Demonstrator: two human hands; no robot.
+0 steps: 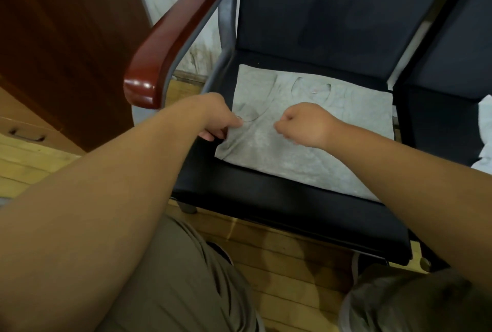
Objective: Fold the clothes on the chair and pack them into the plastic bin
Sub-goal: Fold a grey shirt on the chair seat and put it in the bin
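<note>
Two knees in my khaki trousers [173, 278] sit nearest, over the wooden floor [279, 251], and both bare forearms reach forward from them to the chair seat [266, 198]. My left hand [218, 118] comes in at a slant from the left. Its thumb lies on top of the near left edge of the grey vest [266, 150], its fingers tuck underneath, and it pinches the cloth there. My right hand [306, 124] arrives from the right, wrist bent, knuckles up and fingers curled tight. The fingertips touch the cloth at the middle of the vest, but I cannot tell if they nip any fabric.

One vest lies spread flat on the black seat, its neck and arm openings towards the backrest [332, 12]. One glossy red-brown armrest [173, 38] stands to the left. I count two chairs, as a second dark chair [452, 65] stands just beside the first on the right, with one pale cloth [486, 129] on it at the frame's edge
</note>
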